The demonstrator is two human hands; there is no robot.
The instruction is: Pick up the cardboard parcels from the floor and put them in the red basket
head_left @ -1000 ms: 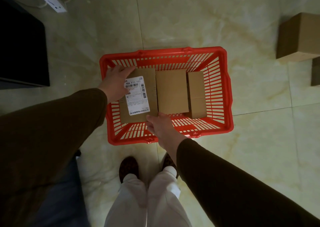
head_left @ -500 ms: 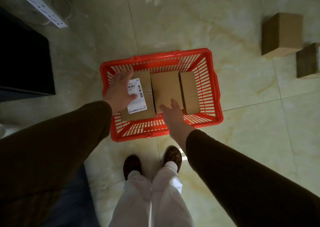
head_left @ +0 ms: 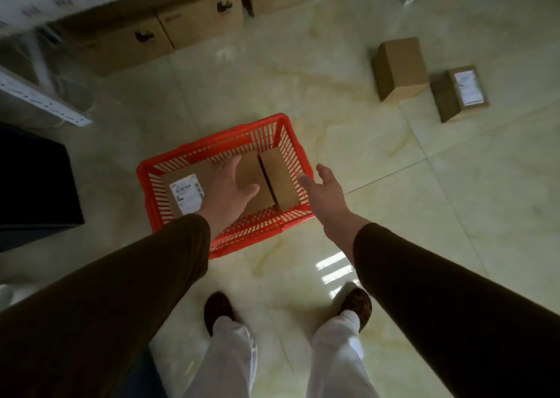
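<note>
Both hands are empty, with fingers spread loosely and gripping nothing. The left hand point(head_left: 228, 190) hovers palm-down over the middle of the red basket point(head_left: 145, 182), its fingers point(head_left: 233, 162) reaching toward the basket's far wall. The right hand point(head_left: 325, 190) is held just outside the basket's right rim, fingers relaxed and apart, thumb pointing back toward the basket. Both arms wear dark brown sleeves point(head_left: 121, 291) that run back to the bottom corners of the view.

The red basket stands on the floor point(head_left: 454, 215) directly ahead of the person. Three cardboard parcels lie flat inside it, side by side. The labelled parcel point(head_left: 186, 193), with a white shipping label facing up, sits against the basket's left wall. A plain middle parcel point(head_left: 257, 182) is partly covered by the left hand. A narrower plain parcel point(head_left: 281, 179) sits against the basket's right wall.

Two more parcels remain on the pale, glossy tiled floor, well apart from the basket, toward the upper right. The nearer one is a plain brown box point(head_left: 400, 67); just beside it, to its right, is a smaller box with a white label point(head_left: 460, 93) on top.

Large cardboard cartons point(head_left: 169, 30) line the far edge of the floor. A dark object point(head_left: 33, 185) stands at the left edge, its nature unclear. At the bottom, the person's white trouser legs point(head_left: 230, 364) and dark patterned shoes point(head_left: 216, 306) are visible, feet apart. The picture is slightly blurred.
</note>
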